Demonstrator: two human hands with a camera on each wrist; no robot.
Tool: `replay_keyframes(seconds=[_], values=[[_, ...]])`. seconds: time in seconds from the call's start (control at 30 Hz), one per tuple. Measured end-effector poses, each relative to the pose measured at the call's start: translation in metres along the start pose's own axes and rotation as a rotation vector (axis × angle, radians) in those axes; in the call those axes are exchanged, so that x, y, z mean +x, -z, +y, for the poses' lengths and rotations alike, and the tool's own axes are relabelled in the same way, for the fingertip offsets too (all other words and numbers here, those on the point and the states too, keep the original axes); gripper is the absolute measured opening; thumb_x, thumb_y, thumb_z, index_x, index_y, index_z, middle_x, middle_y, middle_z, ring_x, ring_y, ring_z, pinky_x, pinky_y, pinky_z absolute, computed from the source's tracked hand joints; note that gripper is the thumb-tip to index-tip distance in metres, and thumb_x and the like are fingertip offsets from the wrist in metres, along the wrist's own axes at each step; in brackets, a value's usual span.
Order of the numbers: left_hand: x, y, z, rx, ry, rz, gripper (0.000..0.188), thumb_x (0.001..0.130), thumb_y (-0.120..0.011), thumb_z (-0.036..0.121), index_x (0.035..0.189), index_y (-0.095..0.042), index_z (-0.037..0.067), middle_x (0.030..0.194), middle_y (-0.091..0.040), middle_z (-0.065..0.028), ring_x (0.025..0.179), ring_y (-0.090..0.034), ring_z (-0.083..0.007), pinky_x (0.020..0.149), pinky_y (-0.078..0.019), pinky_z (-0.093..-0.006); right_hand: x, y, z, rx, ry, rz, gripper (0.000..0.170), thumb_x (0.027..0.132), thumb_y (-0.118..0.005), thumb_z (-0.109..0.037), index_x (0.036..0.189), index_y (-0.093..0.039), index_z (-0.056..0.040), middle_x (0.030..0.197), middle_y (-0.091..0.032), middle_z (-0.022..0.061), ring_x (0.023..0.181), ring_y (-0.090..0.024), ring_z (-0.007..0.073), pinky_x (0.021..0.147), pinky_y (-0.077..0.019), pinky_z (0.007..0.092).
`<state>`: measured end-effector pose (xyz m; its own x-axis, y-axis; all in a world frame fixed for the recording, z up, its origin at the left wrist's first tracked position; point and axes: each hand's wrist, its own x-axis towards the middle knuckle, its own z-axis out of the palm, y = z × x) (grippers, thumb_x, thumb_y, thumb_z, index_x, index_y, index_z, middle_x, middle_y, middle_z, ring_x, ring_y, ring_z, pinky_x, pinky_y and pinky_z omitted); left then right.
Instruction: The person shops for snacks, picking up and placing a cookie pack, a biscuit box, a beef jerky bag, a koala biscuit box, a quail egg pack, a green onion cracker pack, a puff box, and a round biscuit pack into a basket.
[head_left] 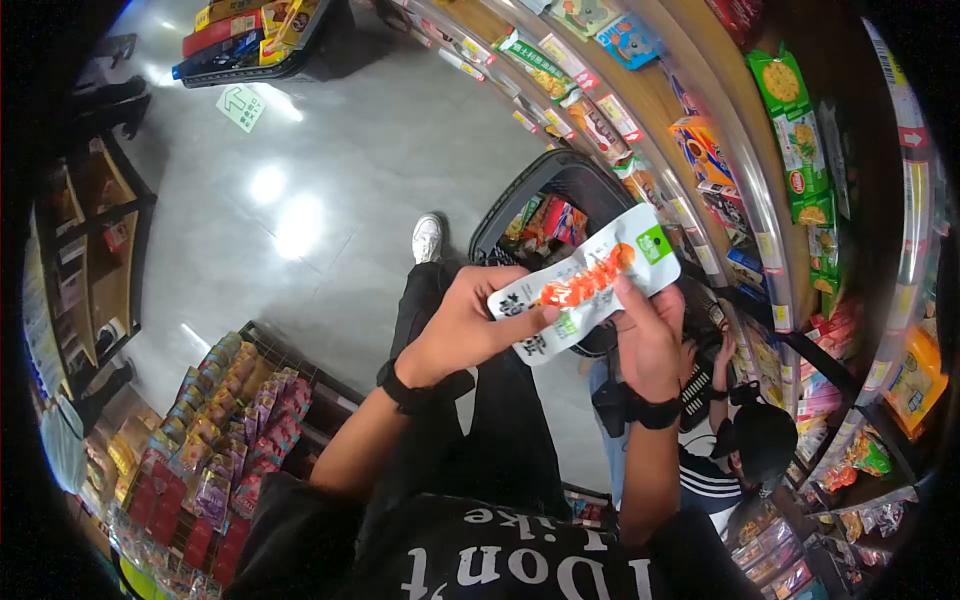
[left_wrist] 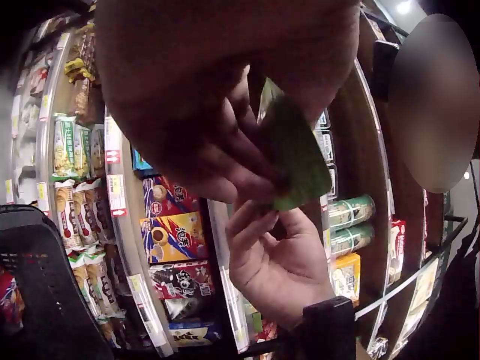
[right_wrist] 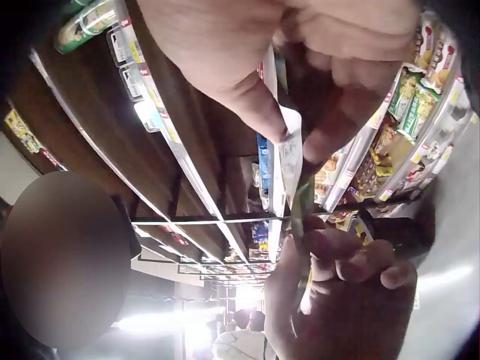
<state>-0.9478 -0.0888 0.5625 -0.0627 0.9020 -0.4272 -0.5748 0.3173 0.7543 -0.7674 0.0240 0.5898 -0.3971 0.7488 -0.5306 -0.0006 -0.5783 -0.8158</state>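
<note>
A white packet with an orange skewer picture and green patches is held between both hands in the head view. The left hand pinches its left end, thumb on the printed face. At its right part the right hand grips it, thumb on the front and fingers behind. In the left wrist view the packet's green back shows between the left hand and the right hand. The right wrist view shows the packet nearly edge-on.
Below the packet stands a dark basket holding colourful packs. Snack shelves curve along the right. A rack of small packs is at lower left, another basket at the top. A person in a black cap is at lower right.
</note>
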Motion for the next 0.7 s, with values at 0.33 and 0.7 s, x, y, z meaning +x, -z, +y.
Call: replay_keyframes(seconds=[0.33,0.7], values=[[-0.023,0.011,-0.014,-0.119,-0.044,-0.133,0.036,0.087,-0.071,-0.001,0.122,-0.063,-0.002,0.108,-0.071,-0.0026,0.098,-0.065,-0.009,0.088,-0.0514,-0.0282,0.017,-0.008,0.003,-0.051,-0.13,0.024,0.034,0.102,-0.057,-0.015,0.132,-0.055,0.0011,0.123,-0.067,0.0099,0.11,-0.066,0.0171,0.093,-0.0533,0.034],[-0.043,0.017,-0.006,-0.227,-0.013,-0.086,0.035,0.088,-0.072,-0.004,0.122,-0.061,-0.005,0.108,-0.072,-0.0107,0.097,-0.069,-0.0164,0.09,-0.0551,-0.0322,0.025,-0.051,0.001,-0.077,-0.129,-0.043,0.024,0.099,-0.065,-0.022,0.114,-0.067,-0.004,0.09,-0.071,-0.0026,0.069,-0.063,0.0022,0.053,-0.0425,0.0188]])
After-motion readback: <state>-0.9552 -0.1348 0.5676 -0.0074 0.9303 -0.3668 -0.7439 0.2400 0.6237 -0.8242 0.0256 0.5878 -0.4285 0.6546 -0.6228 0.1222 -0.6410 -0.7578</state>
